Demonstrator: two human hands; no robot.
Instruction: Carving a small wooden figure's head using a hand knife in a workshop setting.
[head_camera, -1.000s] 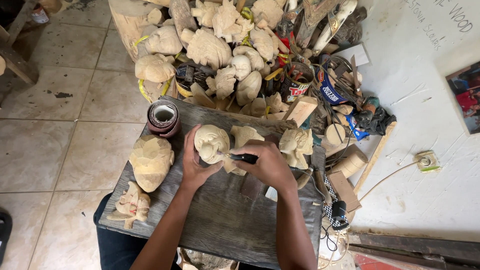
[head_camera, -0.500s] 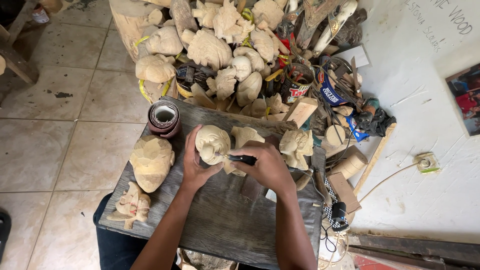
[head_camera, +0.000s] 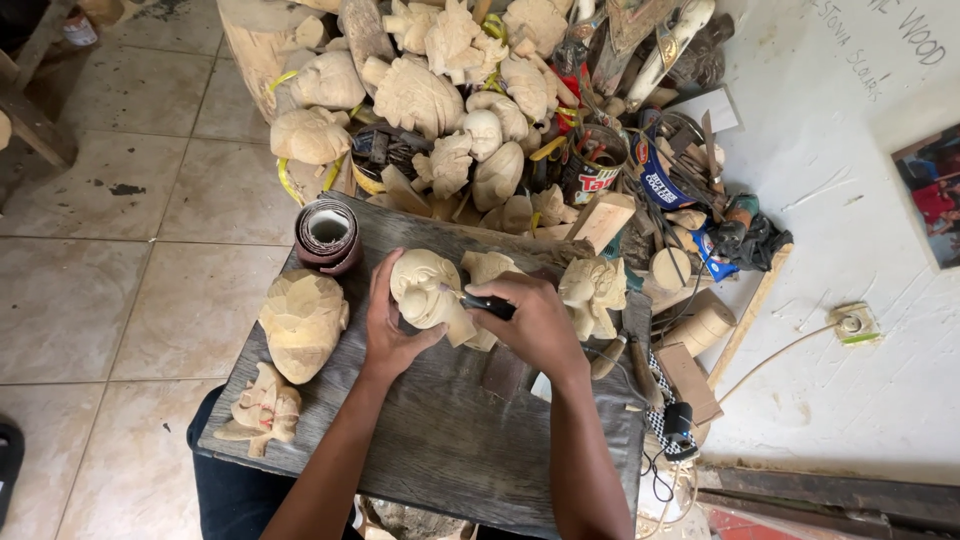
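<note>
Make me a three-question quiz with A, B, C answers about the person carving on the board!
1. Where is the tape roll?
A. at the board's far left corner
B. on the floor
C. in the right hand

2. How many carvings lie on the board left of the left hand?
A. none
B. two
C. five

3. What is the left hand doing?
A. resting flat
B. gripping the pale carving
C. holding the roll

Answers:
1 A, it stands by that corner.
2 B, a big mask and a small figure.
3 B, its fingers wrap the carving while the right hand puts a dark-handled tool to it.
</note>
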